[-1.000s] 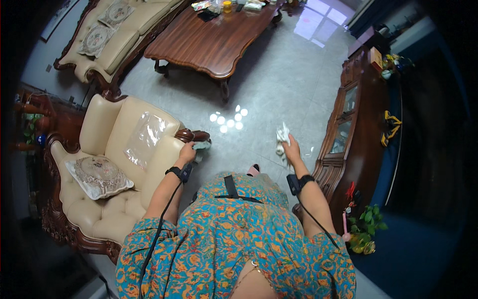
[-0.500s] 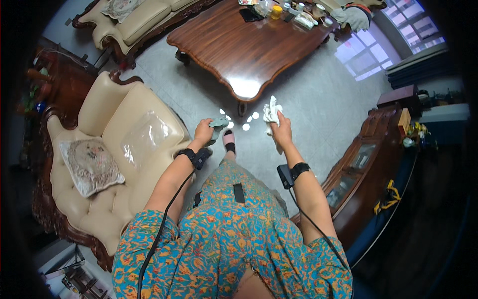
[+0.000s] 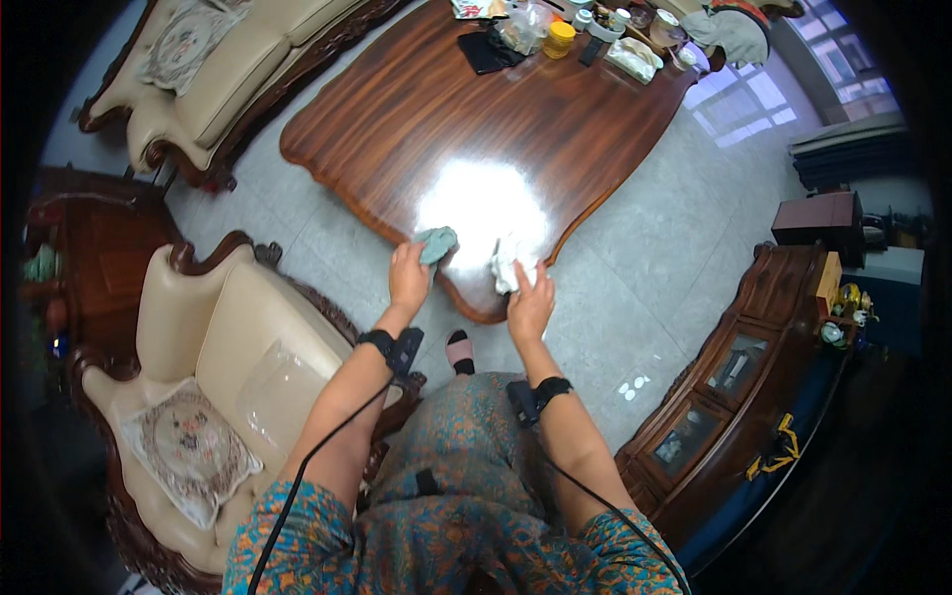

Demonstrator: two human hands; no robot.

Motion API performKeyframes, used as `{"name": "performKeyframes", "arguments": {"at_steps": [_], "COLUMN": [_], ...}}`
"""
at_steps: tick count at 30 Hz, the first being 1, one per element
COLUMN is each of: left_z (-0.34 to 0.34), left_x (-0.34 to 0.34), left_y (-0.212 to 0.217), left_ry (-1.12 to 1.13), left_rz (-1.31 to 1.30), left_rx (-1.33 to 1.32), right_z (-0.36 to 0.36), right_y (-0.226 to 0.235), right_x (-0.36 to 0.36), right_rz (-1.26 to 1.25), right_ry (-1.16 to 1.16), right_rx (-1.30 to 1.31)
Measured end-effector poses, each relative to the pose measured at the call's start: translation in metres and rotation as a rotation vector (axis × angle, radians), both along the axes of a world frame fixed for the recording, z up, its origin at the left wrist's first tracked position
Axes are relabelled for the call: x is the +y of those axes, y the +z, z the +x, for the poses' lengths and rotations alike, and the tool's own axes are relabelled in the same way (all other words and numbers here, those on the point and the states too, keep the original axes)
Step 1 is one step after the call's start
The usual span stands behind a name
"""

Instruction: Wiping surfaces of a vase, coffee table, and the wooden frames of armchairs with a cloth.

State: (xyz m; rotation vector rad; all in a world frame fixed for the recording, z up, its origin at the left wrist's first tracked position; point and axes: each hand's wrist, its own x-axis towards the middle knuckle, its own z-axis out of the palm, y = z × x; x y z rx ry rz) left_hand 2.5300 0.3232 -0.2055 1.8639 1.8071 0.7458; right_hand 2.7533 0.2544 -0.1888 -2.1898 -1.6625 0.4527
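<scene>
A crumpled grey-green cloth (image 3: 436, 245) juts forward and inward from the left hand's (image 3: 407, 282) pinching fingers, a crumpled white cloth (image 3: 509, 268) from the right hand's (image 3: 533, 301), nearer the corner tip of the glossy brown wooden surface (image 3: 397, 139) beneath.

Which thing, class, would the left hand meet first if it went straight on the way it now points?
Probably the table: the left hand points toward its edge, green cloth in front. Depth is unclear; the cloth may touch the table or hover above.
</scene>
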Motion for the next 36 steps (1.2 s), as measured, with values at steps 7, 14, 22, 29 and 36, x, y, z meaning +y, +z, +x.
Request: {"name": "performKeyframes", "arguments": {"at_steps": [7, 14, 22, 29, 36], "left_z": [0.05, 0.044, 0.065, 0.065, 0.063], "left_x": [-0.021, 0.03, 0.174, 0.186, 0.192], "left_y": [-0.061, -0.089, -0.104, -0.107, -0.106], "left_ry": [-0.29, -0.445, -0.091, -0.018, -0.009], "left_rz": [-0.142, -0.261, -0.12, -0.248, -0.387], "left_rx": [0.24, 0.424, 0.447, 0.409, 0.461], "right_z": [-0.01, 0.088, 0.233, 0.235, 0.092], "right_y": [-0.084, -0.113, -0.132, -0.137, -0.139], "right_x": [0.022, 0.112, 0.323, 0.382, 0.262], "right_rz": [-0.046, 0.093, 0.231, 0.263, 0.11], "right_ry": [0.377, 0.863, 0.2, -0.189, 0.427], "right_rx": [-0.083, -0.07, -0.389, -0.333, 0.223]}}
